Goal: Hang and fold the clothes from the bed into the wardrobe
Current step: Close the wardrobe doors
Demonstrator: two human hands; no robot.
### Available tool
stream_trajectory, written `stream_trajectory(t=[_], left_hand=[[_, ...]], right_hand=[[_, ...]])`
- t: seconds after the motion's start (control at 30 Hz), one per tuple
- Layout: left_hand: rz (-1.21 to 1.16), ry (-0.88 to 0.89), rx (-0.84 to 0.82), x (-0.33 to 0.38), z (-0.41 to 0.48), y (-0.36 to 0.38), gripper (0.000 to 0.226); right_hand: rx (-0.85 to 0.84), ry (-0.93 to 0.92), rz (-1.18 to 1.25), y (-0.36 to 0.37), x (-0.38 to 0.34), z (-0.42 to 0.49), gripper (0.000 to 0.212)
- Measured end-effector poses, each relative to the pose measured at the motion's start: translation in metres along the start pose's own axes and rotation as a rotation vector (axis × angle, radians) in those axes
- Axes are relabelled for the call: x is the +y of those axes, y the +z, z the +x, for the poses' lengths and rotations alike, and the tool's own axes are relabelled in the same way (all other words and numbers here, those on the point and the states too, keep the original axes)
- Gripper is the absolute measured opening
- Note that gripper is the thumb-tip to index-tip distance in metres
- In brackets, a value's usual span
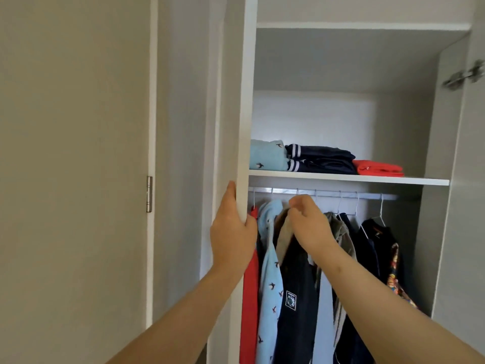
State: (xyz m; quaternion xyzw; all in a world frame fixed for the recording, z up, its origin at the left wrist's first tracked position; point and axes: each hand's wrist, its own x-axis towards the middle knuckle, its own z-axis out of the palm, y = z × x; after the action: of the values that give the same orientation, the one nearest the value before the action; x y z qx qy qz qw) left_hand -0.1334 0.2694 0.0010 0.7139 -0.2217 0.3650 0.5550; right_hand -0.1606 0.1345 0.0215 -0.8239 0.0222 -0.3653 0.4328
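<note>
Open white wardrobe, blue, navy, red folded clothes on its shelf, hung garments along the rail below

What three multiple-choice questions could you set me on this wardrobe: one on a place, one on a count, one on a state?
1. Where on the shelf is the red folded garment? A, left end; B, middle; C, right end of the row.
2. How many folded piles are on the shelf? A, two; B, three; C, five.
3. What is the left hand doing? A, hanging idle; B, gripping the white panel; C, holding a hanger.
Answers: C, it lies right of the navy pile; B, there is a light blue pile, a navy one and a red one; B, its fingers curl round the panel's edge.
</note>
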Motion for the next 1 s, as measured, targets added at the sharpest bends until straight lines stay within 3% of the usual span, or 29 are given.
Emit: stream_trajectory(t=[0.37,0.53,0.63,0.73,0.87,1.0], left_hand=[[0.217,0.049,-0.147,0.041,-0.004,0.161,0.077],[0.506,0.018,-0.187,0.048,0.001,0.227,0.082],[0.559,0.016,-0.333,0.043,0.012,0.256,0.085],[0.609,0.011,-0.581,0.027,0.029,0.278,0.088],[0.597,0.02,-0.877,0.02,0.032,0.309,0.074],[0.57,0.181,-0.8,0.049,0.016,0.331,0.046]], right_hand=[[0.114,0.103,-0.127,-0.125,0.073,0.016,0.011],[0.097,0.145,-0.173,-0.166,0.105,0.022,0.01],[0.095,0.156,-0.202,-0.18,0.122,0.032,0.011],[0.082,0.187,-0.231,-0.191,0.139,0.044,0.017],[0.074,0.246,-0.277,-0.209,0.163,0.056,0.029],[0.134,0.263,-0.339,-0.241,0.176,0.052,0.027]])
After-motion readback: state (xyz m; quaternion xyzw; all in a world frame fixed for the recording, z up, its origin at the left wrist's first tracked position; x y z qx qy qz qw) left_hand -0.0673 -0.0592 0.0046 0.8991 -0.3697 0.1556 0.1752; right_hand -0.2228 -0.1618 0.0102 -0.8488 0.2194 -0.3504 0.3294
